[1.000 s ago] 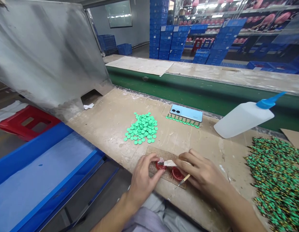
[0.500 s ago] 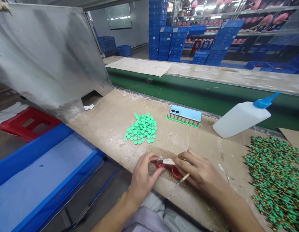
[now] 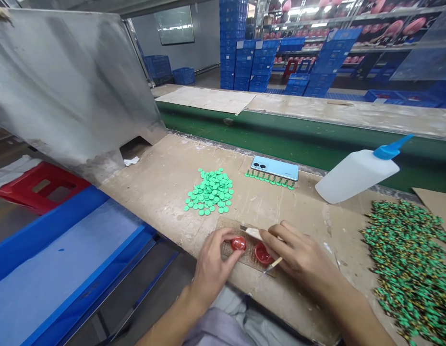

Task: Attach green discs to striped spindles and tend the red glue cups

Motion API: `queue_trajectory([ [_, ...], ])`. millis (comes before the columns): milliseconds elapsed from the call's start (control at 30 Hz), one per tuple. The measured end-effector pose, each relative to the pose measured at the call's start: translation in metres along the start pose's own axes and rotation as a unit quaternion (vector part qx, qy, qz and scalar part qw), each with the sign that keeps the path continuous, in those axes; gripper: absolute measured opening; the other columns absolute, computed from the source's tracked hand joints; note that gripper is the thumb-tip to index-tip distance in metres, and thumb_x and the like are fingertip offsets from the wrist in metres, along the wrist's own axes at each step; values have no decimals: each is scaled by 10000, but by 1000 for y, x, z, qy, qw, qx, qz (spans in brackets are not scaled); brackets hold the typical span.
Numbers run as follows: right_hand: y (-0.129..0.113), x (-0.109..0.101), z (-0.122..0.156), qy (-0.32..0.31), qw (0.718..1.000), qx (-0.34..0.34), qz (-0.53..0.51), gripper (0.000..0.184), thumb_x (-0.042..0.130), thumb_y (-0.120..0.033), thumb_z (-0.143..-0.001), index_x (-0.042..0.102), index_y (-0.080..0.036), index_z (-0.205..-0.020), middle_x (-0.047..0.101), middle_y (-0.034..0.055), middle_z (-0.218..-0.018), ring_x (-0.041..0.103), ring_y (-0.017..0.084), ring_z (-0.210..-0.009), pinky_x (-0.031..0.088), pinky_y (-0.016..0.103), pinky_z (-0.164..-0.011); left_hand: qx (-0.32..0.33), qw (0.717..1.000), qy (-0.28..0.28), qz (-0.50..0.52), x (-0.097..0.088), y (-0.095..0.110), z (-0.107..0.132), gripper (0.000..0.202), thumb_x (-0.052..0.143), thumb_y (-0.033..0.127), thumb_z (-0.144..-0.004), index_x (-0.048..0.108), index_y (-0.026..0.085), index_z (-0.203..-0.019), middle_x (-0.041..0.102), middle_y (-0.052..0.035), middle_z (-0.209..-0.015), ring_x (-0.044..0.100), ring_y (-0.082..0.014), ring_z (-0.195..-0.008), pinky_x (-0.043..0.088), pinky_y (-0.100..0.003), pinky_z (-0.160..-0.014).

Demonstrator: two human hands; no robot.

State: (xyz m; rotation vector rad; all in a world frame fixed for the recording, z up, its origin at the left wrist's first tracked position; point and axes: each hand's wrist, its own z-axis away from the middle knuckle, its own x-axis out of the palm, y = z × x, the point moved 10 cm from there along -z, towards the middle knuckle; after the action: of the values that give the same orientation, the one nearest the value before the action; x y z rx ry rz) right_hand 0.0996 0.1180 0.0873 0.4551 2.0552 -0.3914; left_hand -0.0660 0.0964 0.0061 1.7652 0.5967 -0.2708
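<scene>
Blue crates [image 3: 262, 62] stand in stacks behind the work area, and a green strip [image 3: 280, 132] runs along the far side of the brown table [image 3: 161, 175]. Near the front edge, a small red round piece [image 3: 238, 243] sits on a flat mat [image 3: 224, 223], its sides held between the thumb and curled fingers of the left hand [image 3: 212, 259]. Just to its right is a red cup [image 3: 263, 254], beside the right hand [image 3: 298, 252], whose fingers are closed around a pale-handled blade [image 3: 253, 233]; the tip points beyond the round piece, apart from it. A thin stick tool [image 3: 276, 263] juts out below that same hand. Farther back lie a pile of green discs [image 3: 211, 188] and a light-blue phone [image 3: 276, 168], with a white bottle [image 3: 357, 175] leaning to the right
</scene>
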Motion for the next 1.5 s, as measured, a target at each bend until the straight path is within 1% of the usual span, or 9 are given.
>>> queue_trajectory([
  [200,9,-1,3,-3,996,19,-91,182,536,-162,-1078,616,-161,-1241,661,76,-962,585,186,-821,465,288,-679,-6,1000,0,0,0,-3,1,455,810,191,-905,576,253,-1290,779,-39,-1111,759,-241,-1077,595,-438,-994],
  [367,8,1,1,-16,992,19,-122,174,554,-174,-1072,641,-184,-1221,657,66,-959,589,185,-825,468,282,-681,7,1000,7,-8,-2,0,2,487,835,184,-882,581,270,-1289,760,-37,-1133,757,-242,-1081,608,-429,-971],
  [567,1,10,-1,-45,994,13,-95,205,497,-238,-1105,669,-178,-1200,641,59,-914,587,177,-789,457,273,-646,0,1000,10,-15,-2,-3,2,482,829,198,-888,583,263,-1298,756,-45,-1127,759,-241,-1065,613,-419,-957],
  [767,4,8,1,-33,997,14,-62,207,470,-198,-1104,660,-159,-1178,643,65,-905,589,185,-788,463,284,-635,0,1000,8,-15,-3,0,0,455,823,211,-898,591,270,-1285,770,-36,-1107,762,-243,-1063,605,-435,-981],
  [933,21,-5,5,14,992,59,-111,186,545,-154,-1073,641,-180,-1230,678,80,-988,622,184,-857,510,296,-730,15,1000,14,-14,-3,1,1,446,822,218,-899,597,270,-1280,771,-38,-1142,759,-243,-1082,611,-427,-979],
  [1100,33,-13,9,33,986,92,-137,182,565,-149,-1059,672,-184,-1201,699,76,-974,659,179,-848,536,302,-740,26,1000,10,-4,-4,4,2,439,814,243,-915,602,291,-1297,757,-29,-1192,740,-230,-1116,600,-413,-1002],
  [1300,34,-31,15,57,987,70,-132,208,569,-163,-1060,696,-214,-1216,695,79,-992,679,168,-848,544,282,-722,37,999,14,14,-14,13,-2,370,783,274,-944,632,274,-1281,752,-40,-1188,723,-215,-1101,597,-351,-942],
  [1400,26,-53,24,96,991,53,-80,280,590,-105,-1024,712,-237,-1239,685,88,-1026,671,175,-856,527,284,-703,85,996,35,20,-29,31,-3,249,690,204,-995,664,252,-1239,746,-57,-1166,705,-210,-1092,581,-347,-946],
  [1500,10,-75,47,122,988,73,-55,369,627,-28,-961,738,-233,-1247,676,90,-1041,655,164,-819,503,269,-660,159,985,26,70,-39,61,2,286,629,93,-992,672,235,-1237,736,-64,-1153,678,-215,-1129,555,-365,-998],
])
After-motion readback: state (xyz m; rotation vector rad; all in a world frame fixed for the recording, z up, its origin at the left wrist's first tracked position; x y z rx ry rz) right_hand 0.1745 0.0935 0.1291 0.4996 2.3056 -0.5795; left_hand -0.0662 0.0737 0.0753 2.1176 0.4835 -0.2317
